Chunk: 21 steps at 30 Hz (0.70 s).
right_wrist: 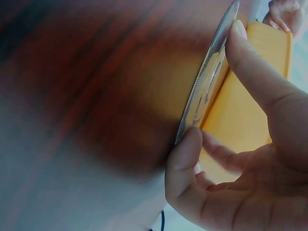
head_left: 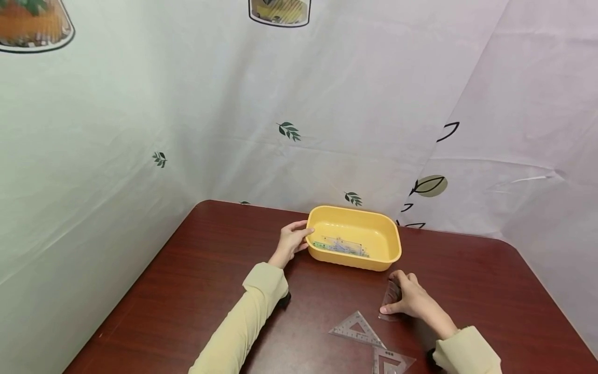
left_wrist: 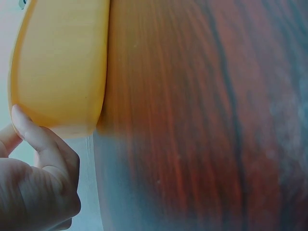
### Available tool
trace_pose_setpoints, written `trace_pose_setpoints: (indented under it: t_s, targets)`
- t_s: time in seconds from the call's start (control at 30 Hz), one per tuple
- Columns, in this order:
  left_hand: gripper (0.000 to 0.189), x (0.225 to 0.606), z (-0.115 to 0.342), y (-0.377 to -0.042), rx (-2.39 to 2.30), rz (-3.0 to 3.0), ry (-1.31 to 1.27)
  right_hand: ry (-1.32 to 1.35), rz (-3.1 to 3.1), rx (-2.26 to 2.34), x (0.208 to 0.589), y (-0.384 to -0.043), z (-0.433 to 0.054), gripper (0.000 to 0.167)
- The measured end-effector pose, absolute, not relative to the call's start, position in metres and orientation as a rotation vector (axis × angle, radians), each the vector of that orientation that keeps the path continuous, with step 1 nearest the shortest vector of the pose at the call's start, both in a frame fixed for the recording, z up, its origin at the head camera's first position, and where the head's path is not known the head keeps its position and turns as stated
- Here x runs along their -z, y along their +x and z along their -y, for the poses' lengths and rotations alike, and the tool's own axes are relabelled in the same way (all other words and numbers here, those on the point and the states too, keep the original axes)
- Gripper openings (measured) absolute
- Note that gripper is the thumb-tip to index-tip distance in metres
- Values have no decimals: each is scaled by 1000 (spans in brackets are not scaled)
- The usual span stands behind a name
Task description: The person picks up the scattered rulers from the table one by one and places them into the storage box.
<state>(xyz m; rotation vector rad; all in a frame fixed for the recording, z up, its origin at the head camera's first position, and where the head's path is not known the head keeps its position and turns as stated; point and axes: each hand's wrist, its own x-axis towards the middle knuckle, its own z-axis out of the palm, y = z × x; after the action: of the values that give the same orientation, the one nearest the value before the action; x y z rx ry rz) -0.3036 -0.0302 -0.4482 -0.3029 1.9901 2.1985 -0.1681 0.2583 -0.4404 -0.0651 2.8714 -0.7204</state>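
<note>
My left hand (head_left: 290, 243) grips the left end of a yellow plastic basin (head_left: 352, 214), thumb over the rim and fingers against the outer wall. Several clear measuring pieces with green and blue tints (head_left: 343, 246) lie on the basin's floor. In front of the basin's right corner, my right hand (head_left: 413, 298) holds a clear protractor (right_wrist: 204, 91) between thumb and fingertips, tilted close over the table. Part of it is hidden by the fingers. Nearer me lie two clear set squares: one (head_left: 344, 328) whole, the other (head_left: 391, 354) cut by the frame's lower edge.
The dark red wooden table (head_left: 196, 259) has rounded far corners. A pale printed cloth (head_left: 224, 119) hangs along its back and sides, close behind the basin.
</note>
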Motion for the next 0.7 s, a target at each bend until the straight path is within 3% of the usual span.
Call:
trace_pose_setpoints:
  t_s: [0.7]
  targets:
    - [41, 449, 31, -304, -2188, -1983, -308, -46, -2863, 657, 437, -176, -257, 82]
